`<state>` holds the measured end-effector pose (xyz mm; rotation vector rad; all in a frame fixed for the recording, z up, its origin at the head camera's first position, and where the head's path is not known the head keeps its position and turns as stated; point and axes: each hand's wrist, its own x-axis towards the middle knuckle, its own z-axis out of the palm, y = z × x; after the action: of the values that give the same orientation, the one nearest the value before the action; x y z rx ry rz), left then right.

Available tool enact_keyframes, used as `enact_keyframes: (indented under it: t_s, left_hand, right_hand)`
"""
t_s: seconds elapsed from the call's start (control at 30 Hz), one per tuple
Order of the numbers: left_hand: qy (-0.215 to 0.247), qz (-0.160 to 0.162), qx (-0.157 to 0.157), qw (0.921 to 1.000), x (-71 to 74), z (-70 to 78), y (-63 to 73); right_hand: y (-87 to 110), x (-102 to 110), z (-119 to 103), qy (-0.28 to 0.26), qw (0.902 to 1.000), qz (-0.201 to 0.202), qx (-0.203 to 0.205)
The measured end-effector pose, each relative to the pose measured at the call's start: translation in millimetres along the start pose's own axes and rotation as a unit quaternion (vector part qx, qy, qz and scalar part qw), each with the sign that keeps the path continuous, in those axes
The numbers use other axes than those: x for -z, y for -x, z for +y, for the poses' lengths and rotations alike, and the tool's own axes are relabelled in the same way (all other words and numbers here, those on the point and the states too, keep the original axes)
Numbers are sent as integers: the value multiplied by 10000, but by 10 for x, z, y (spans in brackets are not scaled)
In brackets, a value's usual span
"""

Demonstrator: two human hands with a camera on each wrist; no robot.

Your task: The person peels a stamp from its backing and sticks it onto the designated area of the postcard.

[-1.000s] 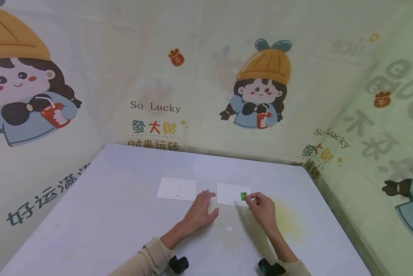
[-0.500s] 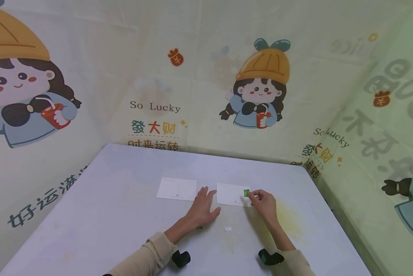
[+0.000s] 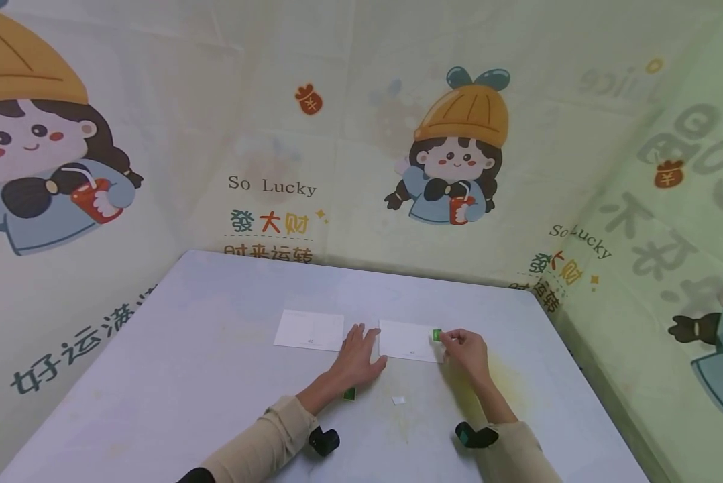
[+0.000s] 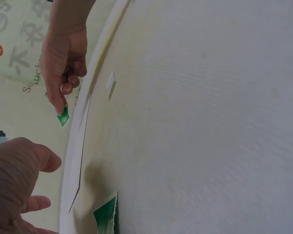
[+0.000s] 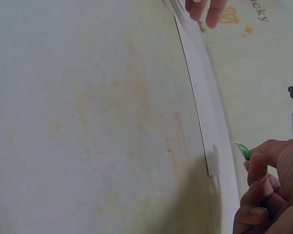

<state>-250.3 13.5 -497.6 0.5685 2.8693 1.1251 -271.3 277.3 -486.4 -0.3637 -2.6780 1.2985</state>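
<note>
My right hand [image 3: 467, 352] pinches a small green stamp [image 3: 436, 335] between thumb and fingertips, over the right end of a white card [image 3: 404, 339]. In the left wrist view that stamp [image 4: 63, 116] hangs from the fingertips, above the tabletop. My left hand [image 3: 357, 359] has its fingers spread, its fingertips at the card's left edge and its palm holding nothing. Partly under the left wrist lies a second green stamp [image 3: 350, 394]; its toothed white edge shows in the left wrist view, where the stamp [image 4: 106, 217] looks slightly curled.
A second white card [image 3: 309, 330] lies left of my left hand. One small white piece [image 3: 399, 400] rests on the white table [image 3: 174, 376] between the forearms. Behind the table hangs a printed cloth [image 3: 361, 147]. Black wrist cameras [image 3: 324, 441] sit on both wrists.
My right hand has drifted right and slightly up with the stamp, toward the card's right end. The left hand's fingers have straightened, and the forearm's shift has uncovered the second stamp.
</note>
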Motion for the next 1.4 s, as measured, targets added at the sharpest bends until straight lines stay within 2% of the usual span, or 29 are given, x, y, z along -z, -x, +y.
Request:
enact_keyframes:
  t_s: [0.33,0.77,1.0,1.4]
  left_hand:
    - [-134,-65,76,9999,-35,31,-86]
    - [-234,-274,352,9987,-44,48,-125]
    - [-461,-341,306,9979,-58,43,-148]
    - [-589,-355,328,9971,-71,47,-149]
  right_hand:
    - [-99,-21,-10,17,9993,-77,-368]
    - [-149,-56,-47,92,9991,-183,-382]
    - [-187,-75,-37,255,9990,-201,-318]
    - [-216,-128,-21,494,9982,-94,-337]
